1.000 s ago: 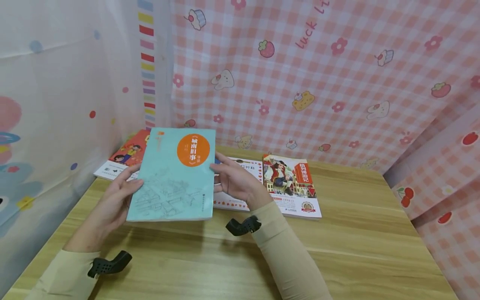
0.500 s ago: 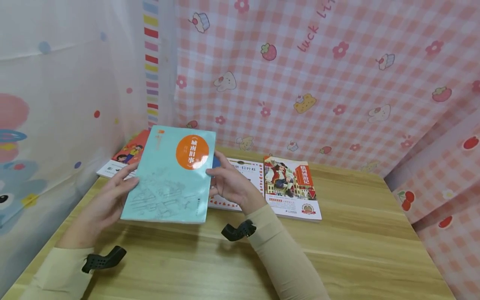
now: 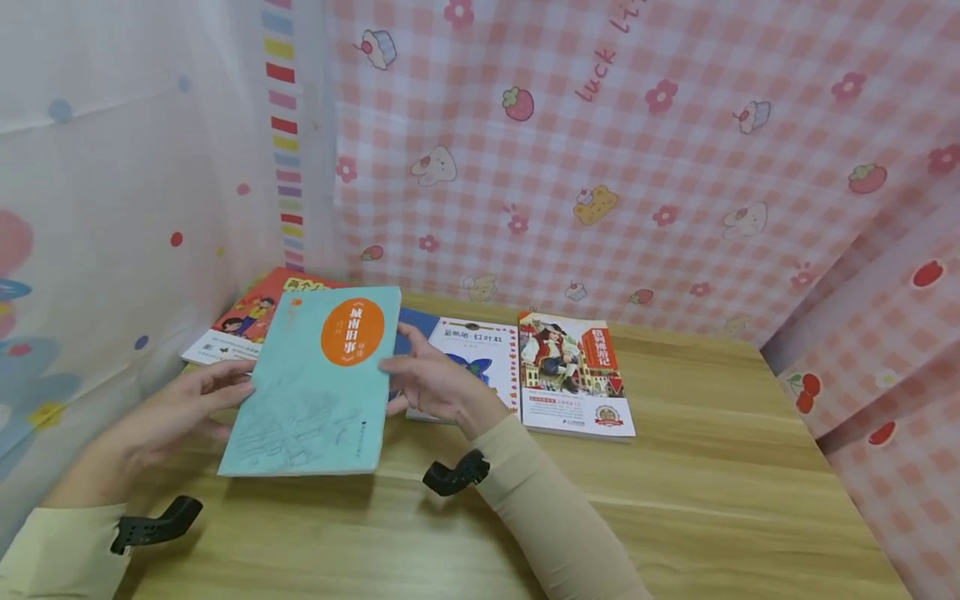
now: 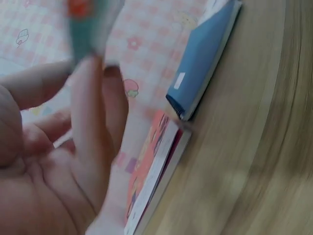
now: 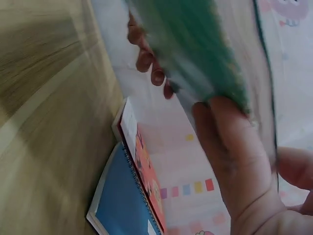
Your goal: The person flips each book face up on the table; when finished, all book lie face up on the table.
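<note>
A teal paperback book (image 3: 300, 408) with an orange oval on its cover is held tilted above the table. My left hand (image 3: 176, 408) pinches its left edge, thumb at the cover's rim. In the left wrist view only a blurred sliver of the book (image 4: 88, 34) shows at the fingertips. My right hand (image 3: 438, 379) grips the right edge, thumb on the cover and fingers underneath; the right wrist view shows those fingers against the green underside (image 5: 195, 44). Part of a red-covered book (image 3: 255, 312) and of a blue spiral notebook (image 3: 420, 321) is hidden behind the teal book.
A white book with a blue flower (image 3: 480, 337) lies right of the notebook, partly behind my right hand. Beside it is a red-and-white book (image 3: 573, 375) with a figure in a hat. Patterned curtains (image 3: 600, 150) border the wooden table (image 3: 712, 467) at back and sides.
Both hands have carried the teal book left and toward me. More of the red book, blue notebook and flower book shows now. The left hand sits farther out along the book's edge.
</note>
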Motion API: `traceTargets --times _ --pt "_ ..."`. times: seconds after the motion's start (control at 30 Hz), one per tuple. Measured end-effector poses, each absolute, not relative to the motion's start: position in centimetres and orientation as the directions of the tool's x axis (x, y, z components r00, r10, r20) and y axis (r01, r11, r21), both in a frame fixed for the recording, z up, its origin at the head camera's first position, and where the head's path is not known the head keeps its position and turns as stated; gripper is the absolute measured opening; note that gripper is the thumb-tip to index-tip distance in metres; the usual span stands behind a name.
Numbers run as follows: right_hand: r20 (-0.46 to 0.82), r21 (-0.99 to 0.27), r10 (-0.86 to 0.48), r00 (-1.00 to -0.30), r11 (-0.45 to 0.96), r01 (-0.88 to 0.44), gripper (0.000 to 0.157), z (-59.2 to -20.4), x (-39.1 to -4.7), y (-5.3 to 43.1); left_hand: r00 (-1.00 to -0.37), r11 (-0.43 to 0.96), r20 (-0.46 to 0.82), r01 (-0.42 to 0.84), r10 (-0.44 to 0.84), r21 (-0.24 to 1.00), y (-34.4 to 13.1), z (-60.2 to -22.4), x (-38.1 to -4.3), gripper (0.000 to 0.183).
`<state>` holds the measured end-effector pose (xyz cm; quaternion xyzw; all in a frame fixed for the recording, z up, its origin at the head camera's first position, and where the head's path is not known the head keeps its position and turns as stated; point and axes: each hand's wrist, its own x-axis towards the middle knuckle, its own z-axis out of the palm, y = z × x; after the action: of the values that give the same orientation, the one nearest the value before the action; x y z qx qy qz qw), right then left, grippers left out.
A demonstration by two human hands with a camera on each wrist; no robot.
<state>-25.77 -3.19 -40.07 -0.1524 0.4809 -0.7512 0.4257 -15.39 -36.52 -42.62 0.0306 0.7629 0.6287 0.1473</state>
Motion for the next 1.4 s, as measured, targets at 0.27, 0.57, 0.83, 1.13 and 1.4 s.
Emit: traceTargets --times 0.27,0.57,0.83,1.13,1.4 --pt "-0.185 -0.889 -0.792 -0.582 -0.117 0.442 0.067 -40.9 -24.0 -5.1 -0.948 0.296 -0.255 -0.193 0.189 0.935 -37.5 -41.9 -15.3 0.062" --pt "-0.239 -0.923 -0.744 -0.624 -0.025 0.384 0.062 -41.8 -22.4 -6.7 -0.906 0.34 -0.354 -0.265 0.231 0.902 -39.1 -41.9 -14.7 0.07" --pt "-0.284 -0.931 -0.759 -0.586 0.073 0.357 0.061 -42.4 -21.0 -7.7 -0.901 0.404 -0.389 -0.288 0.193 0.868 -40.7 -42.0 -13.3 0.07" --pt "-0.388 -0.89 -0.797 -0.462 0.196 0.411 0.061 -43.1 -20.6 -8.2 -0.845 0.474 -0.512 -0.391 0.154 0.789 -41.9 -42.0 -12.2 0.082" --pt "-0.455 -0.874 -0.759 -0.466 0.279 0.398 0.052 -43.8 -20.4 -8.4 -0.772 0.507 -0.629 -0.508 0.09 0.696 -42.2 -42.9 -12.0 0.092"
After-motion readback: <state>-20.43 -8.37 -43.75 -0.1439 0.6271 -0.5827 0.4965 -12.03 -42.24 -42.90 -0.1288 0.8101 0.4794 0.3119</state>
